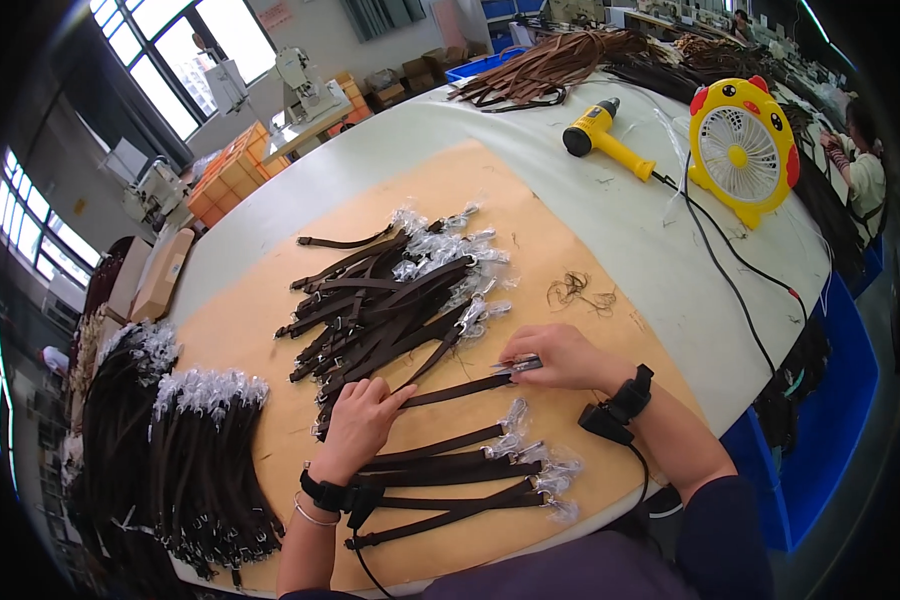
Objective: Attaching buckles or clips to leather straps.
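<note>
A dark brown strap (457,391) lies across the tan work sheet in front of me. My left hand (363,418) holds it near its left part, fingers closed on it. At the strap's right end, my right hand (562,358) grips small metal thread snips (520,367), their tips close to the strap. Just beyond my hands is a loose pile of similar dark straps (380,295) with plastic-wrapped metal clasps (450,250). Nearer to me, several more straps (440,477) lie side by side, their wrapped ends to the right.
Bundled straps (205,470) hang over the table's left edge. Thread scraps (578,292) lie right of the pile. A yellow heat gun (610,142) and yellow fan (738,150) with cables stand at the far right. Brown strips (540,65) lie behind; a blue bin (830,430) sits beside the table.
</note>
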{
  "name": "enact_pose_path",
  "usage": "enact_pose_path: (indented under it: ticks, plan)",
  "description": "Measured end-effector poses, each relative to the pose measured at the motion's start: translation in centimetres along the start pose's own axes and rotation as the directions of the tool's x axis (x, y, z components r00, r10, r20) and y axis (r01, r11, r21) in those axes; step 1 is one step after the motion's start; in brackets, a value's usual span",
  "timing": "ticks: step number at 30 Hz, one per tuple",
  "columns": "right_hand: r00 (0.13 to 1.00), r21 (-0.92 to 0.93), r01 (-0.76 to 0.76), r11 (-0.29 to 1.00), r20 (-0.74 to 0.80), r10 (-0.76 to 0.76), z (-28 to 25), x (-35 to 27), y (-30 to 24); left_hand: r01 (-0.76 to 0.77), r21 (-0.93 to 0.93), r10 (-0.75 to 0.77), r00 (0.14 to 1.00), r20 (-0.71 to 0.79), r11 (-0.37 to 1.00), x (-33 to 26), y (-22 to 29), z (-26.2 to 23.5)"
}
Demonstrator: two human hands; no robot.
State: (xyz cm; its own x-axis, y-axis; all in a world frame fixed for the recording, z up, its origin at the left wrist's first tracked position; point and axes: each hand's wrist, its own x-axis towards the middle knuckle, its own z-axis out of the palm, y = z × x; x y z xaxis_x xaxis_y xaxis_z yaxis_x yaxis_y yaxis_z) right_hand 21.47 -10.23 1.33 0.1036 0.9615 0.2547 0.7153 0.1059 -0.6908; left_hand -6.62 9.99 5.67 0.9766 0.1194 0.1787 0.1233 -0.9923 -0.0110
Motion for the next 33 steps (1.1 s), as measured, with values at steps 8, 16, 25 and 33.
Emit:
enact_pose_path:
  ticks: [8,16,25,33]
  plan:
    - [0.938,0.019,-0.277,0.961,-0.212,0.275,-1.0,0.1,-1.7,0.143,-0.439,-0.188,0.980,-0.061,0.887,4.4,6.2,1.1]
    - [0.988,-0.203,-0.019,0.979,-0.155,-0.013,0.1,-2.9,-2.4,0.167,-0.548,-0.203,0.979,-0.004,0.819,7.2,7.0,6.7]
    - [0.981,-0.354,0.074,0.932,-0.144,-0.133,1.1,-2.1,-0.5,0.187,-0.713,-0.320,0.946,-0.055,0.676,7.0,6.8,7.5]
    - [0.984,-0.384,0.121,0.915,-0.077,-0.162,0.8,-1.9,-0.4,0.185,-0.737,-0.332,0.942,-0.056,0.650,6.9,6.6,7.6]
